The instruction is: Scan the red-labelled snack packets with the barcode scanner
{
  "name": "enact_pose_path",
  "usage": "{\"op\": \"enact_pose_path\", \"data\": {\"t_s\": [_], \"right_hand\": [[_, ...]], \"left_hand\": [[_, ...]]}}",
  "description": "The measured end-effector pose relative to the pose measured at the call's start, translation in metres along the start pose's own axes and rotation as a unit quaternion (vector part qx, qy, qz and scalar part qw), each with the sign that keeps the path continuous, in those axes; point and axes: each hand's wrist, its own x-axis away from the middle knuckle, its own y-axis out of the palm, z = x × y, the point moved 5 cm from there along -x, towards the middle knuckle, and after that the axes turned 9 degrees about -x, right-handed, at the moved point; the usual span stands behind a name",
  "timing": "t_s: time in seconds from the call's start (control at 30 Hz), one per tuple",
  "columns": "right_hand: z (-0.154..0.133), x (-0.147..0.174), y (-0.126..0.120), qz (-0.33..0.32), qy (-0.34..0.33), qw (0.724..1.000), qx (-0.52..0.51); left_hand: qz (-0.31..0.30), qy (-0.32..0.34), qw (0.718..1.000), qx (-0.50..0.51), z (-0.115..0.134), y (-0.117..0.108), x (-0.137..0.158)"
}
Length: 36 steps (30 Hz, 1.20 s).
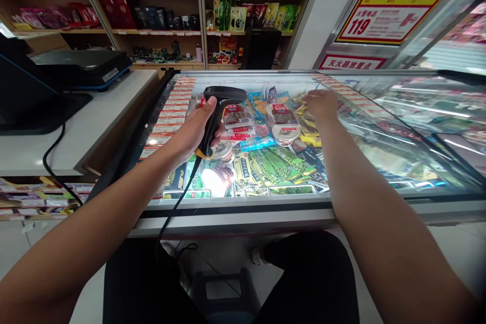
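Note:
My left hand (201,126) is wrapped round the handle of a black barcode scanner (214,124), thumb near its head; the cable runs down over the freezer's front edge. Farther right, my right hand (322,105) is inside the open chest freezer (235,216). Its fingers are curled at the far right of the goods, beside yellow packets (310,137); whatever they hold is hidden. Between the hands lie round white tubs (285,134), red-labelled packs (236,115) and blue bags (258,143). Green ice-pop packets (279,162) fill the front.
A counter (114,111) with a scale (85,68) stands at the left. The sliding glass lid (387,136) covers the freezer's right side. Shelves of packaged goods (159,20) line the back. A grey stool (224,288) is below, between my legs.

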Motion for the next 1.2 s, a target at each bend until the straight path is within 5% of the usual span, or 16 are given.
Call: {"op": "enact_pose_path", "data": {"t_s": [0.1, 0.27, 0.37, 0.63, 0.87, 1.2], "right_hand": [[-0.025, 0.015, 0.002, 0.008, 0.016, 0.999, -0.042], [-0.076, 0.081, 0.052, -0.271, 0.042, 0.958, -0.087], [-0.093, 0.112, 0.069, -0.332, -0.001, 0.941, -0.063], [-0.088, 0.118, 0.074, -0.309, 0.027, 0.949, -0.049], [-0.092, 0.121, 0.075, -0.319, 0.117, 0.923, -0.178], [-0.099, 0.104, 0.057, -0.198, 0.108, 0.916, -0.333]], "left_hand": [[-0.004, 0.002, 1.000, 0.003, 0.002, 0.001, 0.001], [0.004, 0.007, 1.000, 0.002, 0.002, 0.002, 0.003], [0.005, 0.011, 1.000, -0.002, 0.002, 0.002, 0.002], [0.009, 0.007, 1.000, -0.009, 0.000, 0.002, 0.002], [0.002, -0.001, 1.000, -0.004, -0.002, 0.003, 0.001], [-0.005, -0.022, 0.999, 0.045, -0.010, 0.008, 0.001]]}}
